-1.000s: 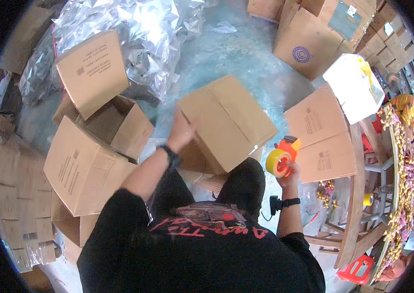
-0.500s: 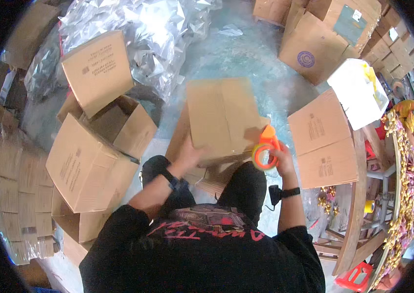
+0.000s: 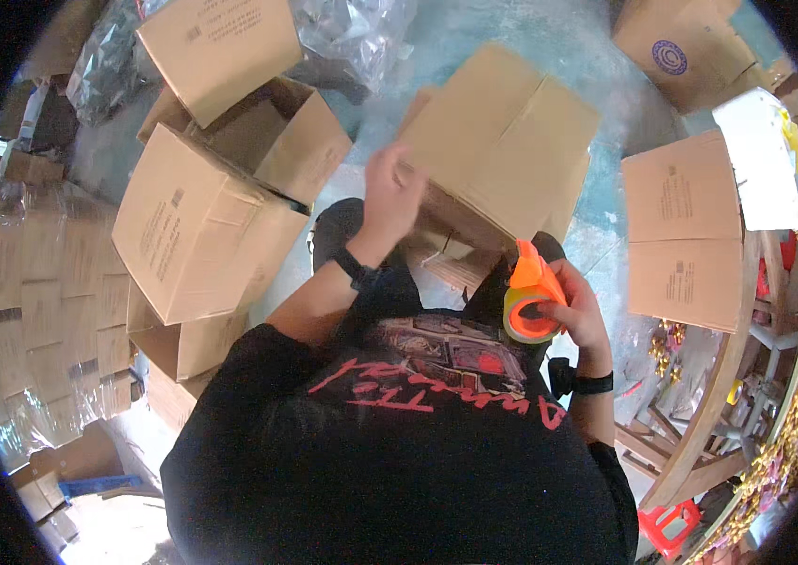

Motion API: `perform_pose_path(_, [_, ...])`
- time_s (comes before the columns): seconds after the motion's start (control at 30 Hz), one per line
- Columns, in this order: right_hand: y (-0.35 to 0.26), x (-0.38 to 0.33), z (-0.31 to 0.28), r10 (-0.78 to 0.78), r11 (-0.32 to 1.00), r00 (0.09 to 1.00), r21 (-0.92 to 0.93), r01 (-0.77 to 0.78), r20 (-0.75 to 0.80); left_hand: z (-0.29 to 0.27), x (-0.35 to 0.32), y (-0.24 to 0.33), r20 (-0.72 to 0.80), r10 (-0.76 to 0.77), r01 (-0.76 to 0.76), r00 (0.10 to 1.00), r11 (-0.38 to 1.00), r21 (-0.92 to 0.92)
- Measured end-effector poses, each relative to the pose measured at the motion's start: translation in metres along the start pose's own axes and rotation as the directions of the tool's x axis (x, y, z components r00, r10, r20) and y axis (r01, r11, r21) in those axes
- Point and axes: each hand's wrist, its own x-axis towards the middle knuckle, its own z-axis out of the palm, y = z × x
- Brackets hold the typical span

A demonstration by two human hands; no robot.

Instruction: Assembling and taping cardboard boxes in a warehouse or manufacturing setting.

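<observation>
Your right hand (image 3: pixel 582 303) grips an orange tape dispenser (image 3: pixel 531 275), fingers wrapped around it, your left hand (image 3: pixel 393 196) at a cardboard box (image 3: pixel 498 132), fingers partly curled, hold unclear.

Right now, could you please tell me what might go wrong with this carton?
The orange tape dispenser in the right hand is close to the carton and might scrape its near edge. The left hand is at the near left corner, its grip unclear, so the carton could shift if bumped.
</observation>
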Motion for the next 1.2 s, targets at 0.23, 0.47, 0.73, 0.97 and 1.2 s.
perform_pose_path(0.23, [-0.049,-0.008,0.046,-0.287,0.786,0.957,-0.583,0.205,-0.05,-0.008,-0.067,0.061,0.279,-0.003,-0.096,0.96,0.934,0.343])
perform_pose_path(0.47, [-0.055,-0.01,0.058,-0.415,0.513,0.895,-0.771,0.377,0.162,-0.023,-0.06,0.069,0.832,-0.401,0.865,0.383,0.472,-0.171])
perform_pose_path(0.73, [-0.07,-0.024,0.051,-0.32,0.583,0.927,-0.732,0.354,0.193,-0.042,-0.045,0.061,0.794,-0.33,0.712,0.51,0.681,-0.174])
perform_pose_path(0.97, [-0.078,-0.052,-0.013,-0.316,0.385,0.948,-0.911,0.15,0.023,-0.116,0.042,0.017,0.48,-0.415,0.447,0.773,0.893,0.053])
perform_pose_path(1.2, [-0.05,-0.073,-0.089,-0.34,0.082,0.94,-0.995,0.056,0.025,-0.176,0.074,-0.085,-0.018,-0.437,0.437,0.899,0.899,-0.024])
